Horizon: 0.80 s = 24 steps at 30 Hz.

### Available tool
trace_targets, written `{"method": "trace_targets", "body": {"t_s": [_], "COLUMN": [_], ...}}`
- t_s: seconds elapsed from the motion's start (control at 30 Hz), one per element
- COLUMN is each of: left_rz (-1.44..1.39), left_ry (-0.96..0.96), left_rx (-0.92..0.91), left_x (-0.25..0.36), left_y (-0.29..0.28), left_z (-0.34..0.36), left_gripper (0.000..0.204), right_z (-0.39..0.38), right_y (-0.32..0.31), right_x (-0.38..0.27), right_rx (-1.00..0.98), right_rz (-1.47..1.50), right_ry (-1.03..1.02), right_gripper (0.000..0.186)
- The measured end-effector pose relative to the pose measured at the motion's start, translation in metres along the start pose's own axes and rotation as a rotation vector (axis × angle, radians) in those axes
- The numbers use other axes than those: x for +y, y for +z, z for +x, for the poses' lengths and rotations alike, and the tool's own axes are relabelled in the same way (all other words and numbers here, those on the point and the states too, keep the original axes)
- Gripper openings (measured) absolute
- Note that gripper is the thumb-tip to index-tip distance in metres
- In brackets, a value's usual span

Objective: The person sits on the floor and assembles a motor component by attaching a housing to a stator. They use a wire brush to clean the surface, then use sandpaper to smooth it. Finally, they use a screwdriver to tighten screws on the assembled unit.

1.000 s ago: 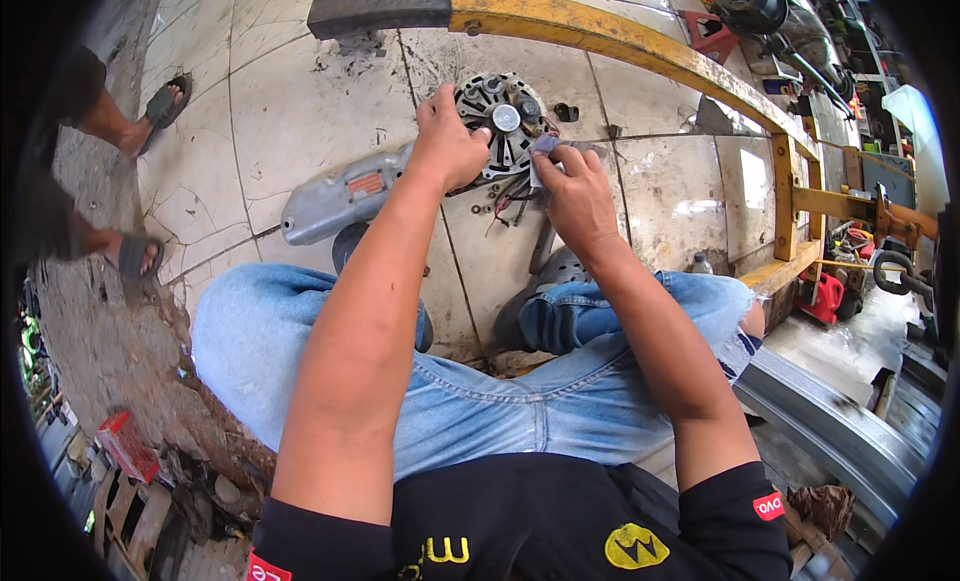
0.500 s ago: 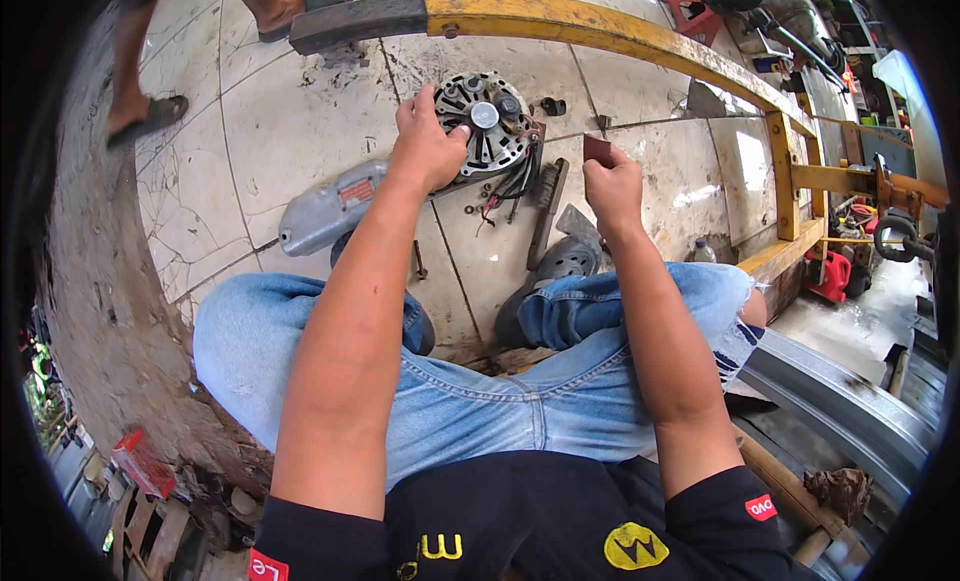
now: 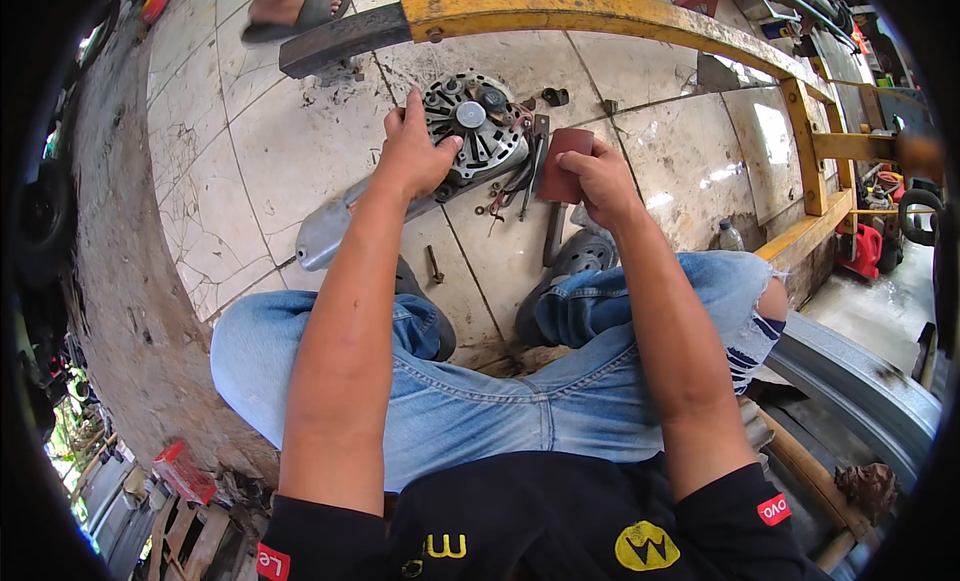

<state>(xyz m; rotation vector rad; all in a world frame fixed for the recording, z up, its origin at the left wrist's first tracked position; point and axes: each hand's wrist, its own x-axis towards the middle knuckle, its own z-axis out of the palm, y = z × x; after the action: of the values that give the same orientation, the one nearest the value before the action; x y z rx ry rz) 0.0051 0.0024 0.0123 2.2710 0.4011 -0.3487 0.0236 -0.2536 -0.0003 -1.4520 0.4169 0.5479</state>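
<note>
My left hand (image 3: 415, 156) grips the near-left rim of a round slotted metal housing (image 3: 470, 114), which looks like an alternator and lies on the floor, thumb and forefinger over its top. Just right of it, my right hand (image 3: 600, 181) holds a reddish-brown sandpaper sheet (image 3: 559, 186) between thumb and fingers. Below the housing are loose wires (image 3: 510, 191), small nuts and a long bolt (image 3: 434, 266). A dark bar tool (image 3: 553, 236) lies beneath the sandpaper. A grey metal cover (image 3: 318, 241) is partly hidden by my left forearm.
A yellow steel frame (image 3: 540, 6) arches over the far side and down the right. Another person's sandalled foot (image 3: 285, 16) stands at upper left. A plastic bottle (image 3: 730, 236) and red container (image 3: 858, 253) sit at right, steel channels (image 3: 860, 376) at lower right.
My right hand has pulled away from the housing and now shows the sandpaper's red face. The other person's feet have shifted toward the top, leaving one in view.
</note>
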Motion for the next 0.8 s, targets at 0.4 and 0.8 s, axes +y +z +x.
{"method": "trace_targets", "body": {"t_s": [0.4, 0.8], "left_rz": [-0.055, -0.077], "left_ry": [0.014, 0.027], "left_rx": [-0.008, -0.014], "left_x": [-0.008, -0.021], "left_y": [-0.005, -0.010], "left_z": [-0.008, -0.026], "left_gripper": [0.088, 0.087], "right_z": [0.007, 0.020], "right_y": [-0.011, 0.020], "right_x": [0.002, 0.022], "right_rx": [-0.052, -0.225], "right_rz": [0.193, -0.485], "right_ry": [0.029, -0.155], "right_gripper": [0.061, 0.047]}}
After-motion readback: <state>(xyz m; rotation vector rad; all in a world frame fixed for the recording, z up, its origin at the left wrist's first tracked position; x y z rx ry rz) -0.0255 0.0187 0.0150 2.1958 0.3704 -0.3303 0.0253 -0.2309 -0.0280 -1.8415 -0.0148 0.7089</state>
